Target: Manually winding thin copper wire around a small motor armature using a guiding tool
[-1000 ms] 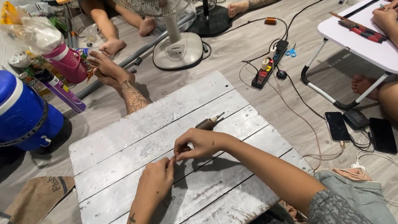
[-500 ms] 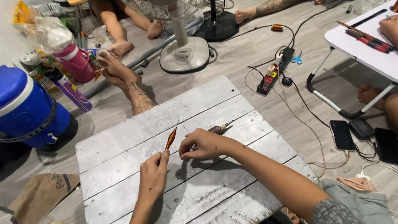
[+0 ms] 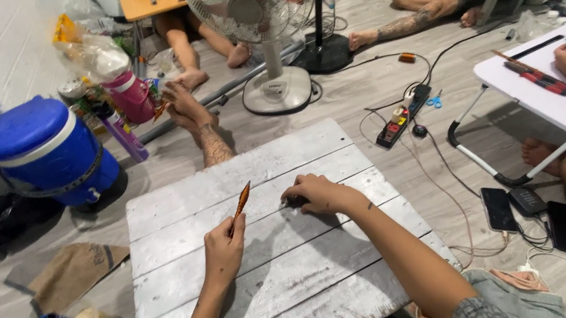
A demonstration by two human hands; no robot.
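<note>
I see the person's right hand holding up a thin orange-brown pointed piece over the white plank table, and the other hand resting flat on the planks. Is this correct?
Not quite: the left hand holds up the thin orange-brown pointed piece over the white plank table, as the head view shows. The right hand is the one resting on the planks.

One whitewashed plank table, one pedestal fan, one blue cooler, three phones
</note>
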